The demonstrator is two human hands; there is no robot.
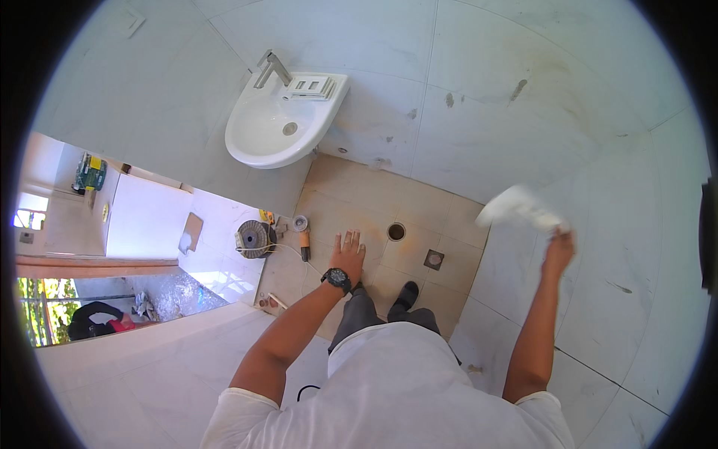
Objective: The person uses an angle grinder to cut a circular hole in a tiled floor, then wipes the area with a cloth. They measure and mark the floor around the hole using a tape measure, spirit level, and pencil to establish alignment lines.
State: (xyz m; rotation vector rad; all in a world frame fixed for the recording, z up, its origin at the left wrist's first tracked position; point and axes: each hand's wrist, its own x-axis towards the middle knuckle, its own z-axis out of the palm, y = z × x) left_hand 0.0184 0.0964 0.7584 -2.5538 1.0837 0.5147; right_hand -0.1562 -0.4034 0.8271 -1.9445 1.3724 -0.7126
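My right hand (559, 253) is raised at the right, beside the tiled wall (617, 299). Its fingers are closed on a white, floppy, cloth-like thing (516, 208), smeared by motion, so its exact kind does not show. My left hand (348, 254) holds nothing; its fingers are stretched out above the beige floor (359, 179), and a black watch (338, 278) is on that wrist. Near this hand lies what looks like an angle grinder (304, 238) with an orange and black body. Whether the white thing touches the wall cannot be made out.
A white washbasin (258, 153) with a metal tap (274, 69) and white frames (313, 87) hangs on the far wall. The floor has a round hole (396, 232) and a square drain (434, 260). A dark cable reel (254, 238) stands left; beyond the doorway is another person (97, 320).
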